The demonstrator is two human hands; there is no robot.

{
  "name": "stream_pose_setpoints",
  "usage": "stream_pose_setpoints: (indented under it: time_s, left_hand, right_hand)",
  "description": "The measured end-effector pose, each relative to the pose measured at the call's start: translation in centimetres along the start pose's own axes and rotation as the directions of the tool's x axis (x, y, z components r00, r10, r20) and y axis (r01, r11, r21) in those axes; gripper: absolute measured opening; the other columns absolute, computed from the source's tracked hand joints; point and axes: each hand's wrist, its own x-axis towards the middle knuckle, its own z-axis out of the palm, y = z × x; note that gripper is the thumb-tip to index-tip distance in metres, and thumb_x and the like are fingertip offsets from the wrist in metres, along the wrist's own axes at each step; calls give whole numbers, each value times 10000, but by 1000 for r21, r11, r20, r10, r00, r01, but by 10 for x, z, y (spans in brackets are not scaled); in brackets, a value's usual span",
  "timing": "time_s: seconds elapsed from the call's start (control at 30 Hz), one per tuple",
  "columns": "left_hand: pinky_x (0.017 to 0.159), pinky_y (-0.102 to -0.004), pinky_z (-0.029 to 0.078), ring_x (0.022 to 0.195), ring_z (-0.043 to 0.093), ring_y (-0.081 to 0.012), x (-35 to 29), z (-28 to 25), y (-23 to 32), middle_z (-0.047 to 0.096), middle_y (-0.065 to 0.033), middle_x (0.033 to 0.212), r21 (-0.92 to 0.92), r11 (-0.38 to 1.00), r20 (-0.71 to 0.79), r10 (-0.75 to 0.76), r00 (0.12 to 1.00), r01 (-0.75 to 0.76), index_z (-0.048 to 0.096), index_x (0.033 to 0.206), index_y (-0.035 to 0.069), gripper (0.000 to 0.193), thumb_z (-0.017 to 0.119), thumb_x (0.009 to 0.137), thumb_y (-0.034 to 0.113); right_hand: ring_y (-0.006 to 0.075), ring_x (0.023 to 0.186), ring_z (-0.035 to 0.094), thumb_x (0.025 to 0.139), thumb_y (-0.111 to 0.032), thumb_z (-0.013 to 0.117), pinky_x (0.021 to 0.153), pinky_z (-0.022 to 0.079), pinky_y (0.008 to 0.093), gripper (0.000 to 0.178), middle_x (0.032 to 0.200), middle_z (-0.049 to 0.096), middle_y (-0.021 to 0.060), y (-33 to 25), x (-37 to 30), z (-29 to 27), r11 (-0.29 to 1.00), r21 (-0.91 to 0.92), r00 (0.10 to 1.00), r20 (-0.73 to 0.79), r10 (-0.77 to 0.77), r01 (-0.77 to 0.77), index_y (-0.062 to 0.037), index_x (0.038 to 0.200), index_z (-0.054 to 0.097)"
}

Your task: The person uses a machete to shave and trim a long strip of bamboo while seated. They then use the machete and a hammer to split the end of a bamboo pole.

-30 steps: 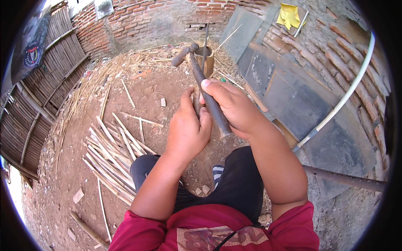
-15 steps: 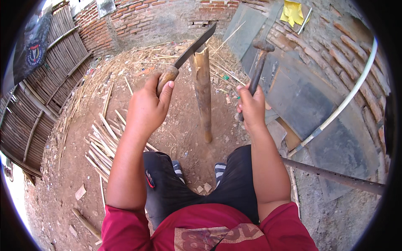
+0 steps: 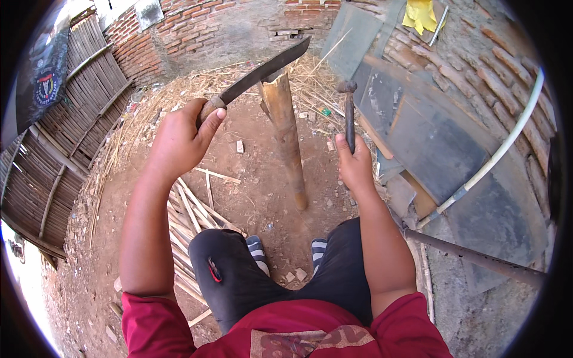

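Note:
My left hand (image 3: 181,138) is closed around the wooden handle of a machete (image 3: 256,79). Its dark blade slants up to the right and meets the top of an upright piece of bamboo (image 3: 285,122). The bamboo's upper end is ragged, with a split strip standing off its left side; its lower end rests on the dirt. To the right of it, my right hand (image 3: 357,165) grips a hammer (image 3: 350,113) by its dark handle, head up and apart from the blade. How deep the blade sits in the bamboo I cannot tell.
Split bamboo strips (image 3: 190,224) lie beside my left knee. Straw and debris (image 3: 221,76) line the foot of the brick wall (image 3: 197,36). Dark panels (image 3: 427,140) lean at the right, near a pale curved pipe (image 3: 501,149) and a rusty metal bar (image 3: 477,258).
My left hand has moved left and a little nearer with the machete handle. The bamboo's top has tilted left. My right hand and the hammer have come lower and slightly left.

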Motion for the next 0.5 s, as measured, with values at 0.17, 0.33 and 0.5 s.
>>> stream_pose_setpoints:
  time_s: [0.17, 0.33, 0.5]
  left_hand:
    - [715, -439, 527, 742, 695, -354, -8, 6, 14, 670, -250, 774, 13, 1000, 17, 24, 1000, -24, 682, 1171, -42, 524, 645, 1029, 460]
    - [721, -497, 536, 776, 686, -445, -17, 8, 35, 683, -245, 775, 145, 988, -35, 58, 998, -53, 659, 1114, -29, 501, 674, 998, 458]
    - [725, -514, 562, 808, 707, -432, -6, -1, 27, 709, -210, 786, 282, 959, -23, 42, 999, -34, 626, 971, 22, 445, 709, 961, 459]
  right_hand:
    - [91, 625, 534, 1085, -355, 581, 570, 431, 279, 319, 722, 557, 7, -65, -13, -53, 990, 86, 993, 23, -114, 112, -40, 1130, 599]
    - [106, 647, 552, 1093, -363, 559, 622, 453, 318, 354, 720, 575, 11, -128, -14, -93, 915, -264, 952, 62, -299, 305, -18, 1127, 632]
    - [118, 640, 548, 1097, -399, 536, 622, 450, 312, 392, 716, 574, 0, -184, -15, -108, 823, -386, 906, 100, -412, 417, -28, 1140, 657]
